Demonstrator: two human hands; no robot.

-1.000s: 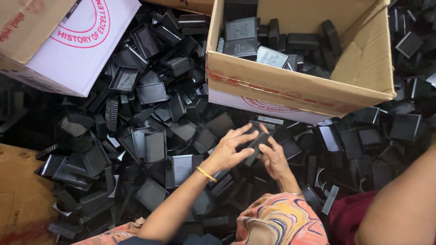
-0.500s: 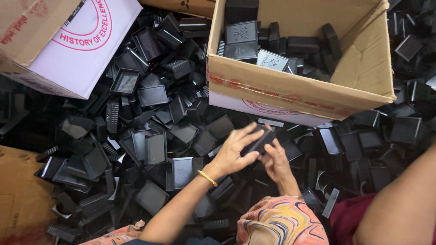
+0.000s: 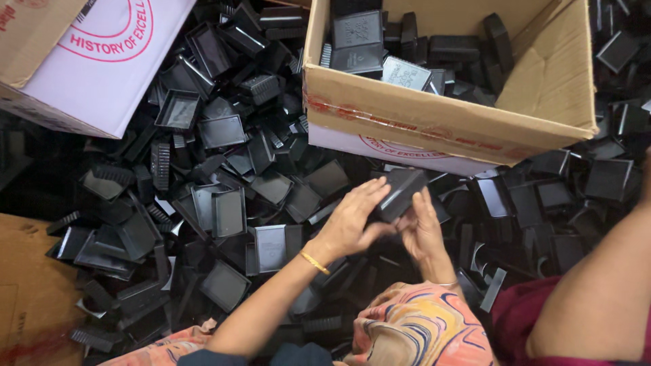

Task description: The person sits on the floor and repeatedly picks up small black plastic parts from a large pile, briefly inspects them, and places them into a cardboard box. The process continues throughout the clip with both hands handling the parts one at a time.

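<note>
Hands (image 3: 352, 220) (image 3: 422, 227) pinch black casing (image 3: 400, 192) just below carton rim (image 3: 434, 129)

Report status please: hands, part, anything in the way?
Left hand and right hand grip one black rectangular plastic part. Open cardboard box just beyond. Loose black parts underneath.

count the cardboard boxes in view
3: an open box of black parts at top right, a white-sided box at top left, and a brown box at the bottom left edge. Others may lie outside the frame.
</note>
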